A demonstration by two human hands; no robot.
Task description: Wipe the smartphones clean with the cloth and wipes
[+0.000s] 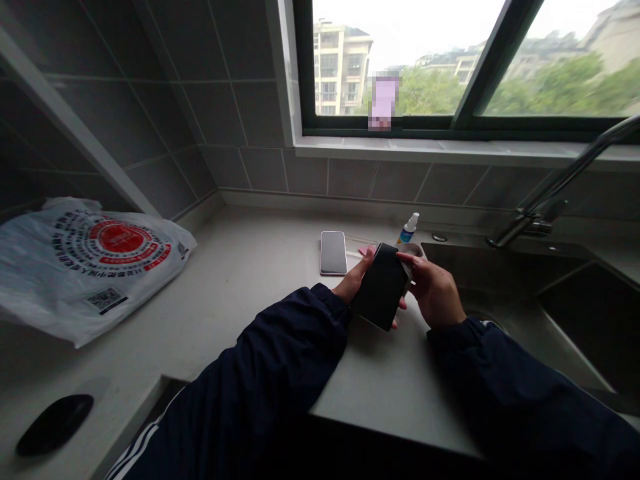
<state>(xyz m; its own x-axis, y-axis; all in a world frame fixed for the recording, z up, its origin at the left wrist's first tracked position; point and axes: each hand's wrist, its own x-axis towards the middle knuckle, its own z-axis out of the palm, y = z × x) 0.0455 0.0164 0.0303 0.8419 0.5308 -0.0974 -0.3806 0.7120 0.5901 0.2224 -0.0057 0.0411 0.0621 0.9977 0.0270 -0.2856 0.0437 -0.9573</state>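
Item: one dark, flat phone-like device (379,290), being held tilted above the pale counter (265,267), near the sink edge. Left hand (351,280): gripping the device, thumb lying along its 10 o'clock side, fingertips showing beyond the opposite edge. Right hand (435,287): bringing its fingertips to the 1 o'clock corner, touching; whether it is pinching the device or something pale behind it, cannot tell. Second phone (333,253): lying flat at 10 o'clock, near. Small white-and-blue bottle (407,230): standing at 1 o'clock. Steel sink (505,283): sitting at 3 o'clock. Printed plastic bag (95,267): slumping at 9 o'clock, well apart. Black oval object (55,425): resting at 8 o'clock.
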